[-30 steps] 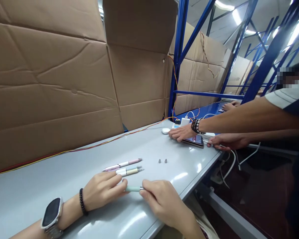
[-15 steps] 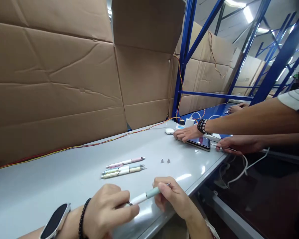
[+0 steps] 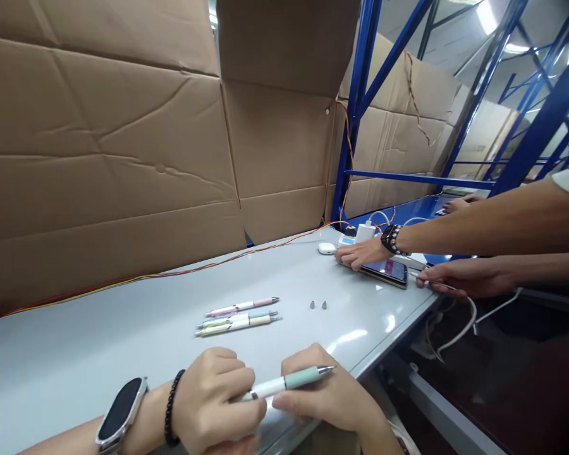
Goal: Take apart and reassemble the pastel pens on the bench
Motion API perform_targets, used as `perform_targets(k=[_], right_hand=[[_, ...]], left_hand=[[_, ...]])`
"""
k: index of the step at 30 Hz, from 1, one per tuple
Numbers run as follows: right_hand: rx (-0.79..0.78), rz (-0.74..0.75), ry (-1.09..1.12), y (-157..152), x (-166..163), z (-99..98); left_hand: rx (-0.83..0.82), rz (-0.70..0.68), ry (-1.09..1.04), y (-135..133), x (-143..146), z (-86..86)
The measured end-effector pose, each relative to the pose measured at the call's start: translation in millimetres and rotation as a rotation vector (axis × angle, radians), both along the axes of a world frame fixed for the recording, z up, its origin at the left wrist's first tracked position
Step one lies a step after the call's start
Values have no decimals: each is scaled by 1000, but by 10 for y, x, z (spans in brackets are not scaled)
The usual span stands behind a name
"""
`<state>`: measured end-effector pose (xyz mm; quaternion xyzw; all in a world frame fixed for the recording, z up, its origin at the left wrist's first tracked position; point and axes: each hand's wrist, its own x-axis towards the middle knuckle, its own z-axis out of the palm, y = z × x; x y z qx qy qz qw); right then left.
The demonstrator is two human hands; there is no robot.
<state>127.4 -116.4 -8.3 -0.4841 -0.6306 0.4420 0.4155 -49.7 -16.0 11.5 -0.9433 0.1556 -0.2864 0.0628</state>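
Note:
A white and pale green click pen (image 3: 303,378) is held above the table near its front edge, its silver pointed tip to the right. My left hand (image 3: 213,398) is closed round the pen's rear end, which the fingers hide. The green grip lies between the thumb and curled index finger of my right hand (image 3: 344,395), with the tip over the back of that hand; some fingertips are hidden. Beyond my hands lie a pink and white pen (image 3: 241,307), a pale blue pen (image 3: 260,315) and a pale yellow pen (image 3: 239,325). Two small grey cone-shaped pieces (image 3: 324,305) stand to their right.
Another person's hand (image 3: 363,253) rests on a phone (image 3: 386,272) at the right, while the other holds a white cable (image 3: 469,316). A white case (image 3: 327,248) and a charger (image 3: 365,232) are behind. Cardboard (image 3: 114,139) and a blue frame (image 3: 358,101) border the table (image 3: 99,335).
My right hand has shifted from pinching over the pen's tip to lying beneath it, so the silver tip now shows fully. My left hand keeps the rear end. The view has shifted slightly.

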Motion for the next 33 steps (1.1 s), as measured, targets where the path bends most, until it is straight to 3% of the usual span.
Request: perform_targets(k=[5, 7, 11, 14, 16, 20, 24, 27, 33], right_hand=[[56, -73, 94, 27, -7, -53], [129, -150, 175, 34, 13, -100], [341, -576, 313, 53, 112, -165], [483, -893, 54, 92, 237, -167], [531, -979, -226, 136, 322, -165], [481, -894, -653, 242, 397, -214], [356, -893, -927, 296, 363, -288], [318, -877, -999, 294, 354, -303], [356, -870, -902, 274, 378, -265]], left_hand=[[3, 46, -16, 128, -12, 69], [-33, 165, -37, 315, -21, 82], [-200, 522, 92, 775, -54, 28], [-277, 572, 201, 1004, -73, -63], [-296, 555, 251, 1064, -78, -114], [-302, 537, 262, 1039, -86, -116], [-241, 521, 227, 921, -80, -61], [-139, 477, 244, 810, -43, -74], [10, 466, 241, 695, 8, -169]])
